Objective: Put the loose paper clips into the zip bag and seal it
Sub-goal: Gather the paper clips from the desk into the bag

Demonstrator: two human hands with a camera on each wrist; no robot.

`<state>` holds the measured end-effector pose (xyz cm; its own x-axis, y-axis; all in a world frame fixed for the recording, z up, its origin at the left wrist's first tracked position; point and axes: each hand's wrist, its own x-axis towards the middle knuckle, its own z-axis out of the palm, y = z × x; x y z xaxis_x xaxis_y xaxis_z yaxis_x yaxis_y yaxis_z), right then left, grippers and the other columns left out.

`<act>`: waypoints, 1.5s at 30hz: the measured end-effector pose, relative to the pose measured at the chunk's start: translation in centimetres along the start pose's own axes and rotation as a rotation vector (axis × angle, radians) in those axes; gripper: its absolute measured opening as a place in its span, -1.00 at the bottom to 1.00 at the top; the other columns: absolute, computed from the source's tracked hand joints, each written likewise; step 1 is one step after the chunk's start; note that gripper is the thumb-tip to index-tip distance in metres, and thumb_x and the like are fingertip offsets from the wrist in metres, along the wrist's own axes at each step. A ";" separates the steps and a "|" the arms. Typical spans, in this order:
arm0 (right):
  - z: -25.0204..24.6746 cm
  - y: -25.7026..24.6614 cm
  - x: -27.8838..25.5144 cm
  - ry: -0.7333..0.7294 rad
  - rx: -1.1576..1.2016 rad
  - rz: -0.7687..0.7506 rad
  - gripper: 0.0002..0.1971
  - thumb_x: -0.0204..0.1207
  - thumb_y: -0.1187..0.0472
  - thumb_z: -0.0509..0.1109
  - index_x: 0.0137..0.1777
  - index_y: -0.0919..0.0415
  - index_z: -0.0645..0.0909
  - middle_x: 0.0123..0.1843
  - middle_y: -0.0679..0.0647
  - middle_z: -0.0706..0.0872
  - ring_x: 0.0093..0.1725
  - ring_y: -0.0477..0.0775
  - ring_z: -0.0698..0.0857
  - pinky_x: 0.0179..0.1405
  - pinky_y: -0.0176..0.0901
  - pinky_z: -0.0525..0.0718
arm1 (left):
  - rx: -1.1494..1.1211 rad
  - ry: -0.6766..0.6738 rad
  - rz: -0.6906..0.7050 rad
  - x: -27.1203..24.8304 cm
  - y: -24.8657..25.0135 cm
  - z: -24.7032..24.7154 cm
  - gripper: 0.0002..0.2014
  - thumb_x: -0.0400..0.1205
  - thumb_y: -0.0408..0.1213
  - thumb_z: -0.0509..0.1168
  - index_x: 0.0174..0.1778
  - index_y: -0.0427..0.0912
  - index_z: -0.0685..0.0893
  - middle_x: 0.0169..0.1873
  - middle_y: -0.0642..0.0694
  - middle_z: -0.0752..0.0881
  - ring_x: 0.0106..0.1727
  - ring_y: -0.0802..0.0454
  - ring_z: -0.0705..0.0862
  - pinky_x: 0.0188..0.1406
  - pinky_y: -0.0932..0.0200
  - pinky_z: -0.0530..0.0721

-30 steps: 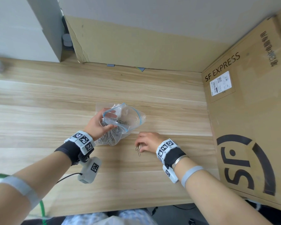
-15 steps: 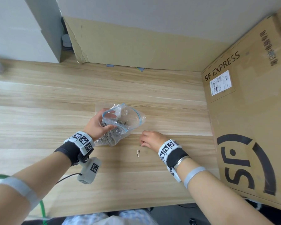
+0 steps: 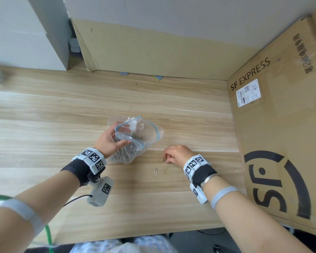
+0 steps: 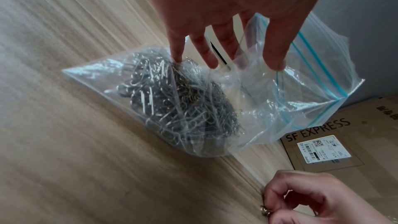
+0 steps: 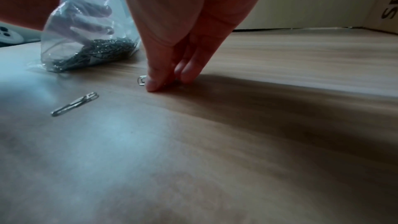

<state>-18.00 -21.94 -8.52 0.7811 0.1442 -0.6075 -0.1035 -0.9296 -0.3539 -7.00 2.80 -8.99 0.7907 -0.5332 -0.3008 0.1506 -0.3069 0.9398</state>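
Note:
A clear zip bag with a blue seal strip stands on the wooden table, its mouth open and a heap of silver paper clips inside. My left hand grips the bag's upper edge, with fingers inside the mouth. To the right, my right hand pinches a paper clip between thumb and fingertips down at the table top. One more loose paper clip lies flat on the table between my hands, also visible in the right wrist view.
A large SF EXPRESS cardboard box walls off the table's right side. A cardboard sheet leans against the back wall, and a white box stands at the back left. The table's near edge runs just in front of my lap.
My right hand moved up and to the right from the spot where two clips lay, taking one clip and leaving one on the table. The left hand and bag stayed put.

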 end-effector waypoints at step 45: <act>-8.3 -9.9 2.0 0.292 0.124 -0.145 -0.88 0.40 0.23 0.47 -0.08 0.20 0.68 -0.18 0.02 0.75 -0.21 -0.07 0.64 0.00 -0.15 0.65 | 0.046 0.013 0.006 -0.1 -0.3 -0.1 -0.49 0.35 -0.36 0.50 0.06 0.25 0.50 -0.09 0.44 0.68 0.10 0.16 0.65 0.31 -0.04 0.52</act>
<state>-10.28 -15.28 -0.33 0.9347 0.1516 -0.3216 -0.0389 -0.8556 -0.5163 -7.06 3.03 -9.26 0.7990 -0.5250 -0.2931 0.1190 -0.3397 0.9330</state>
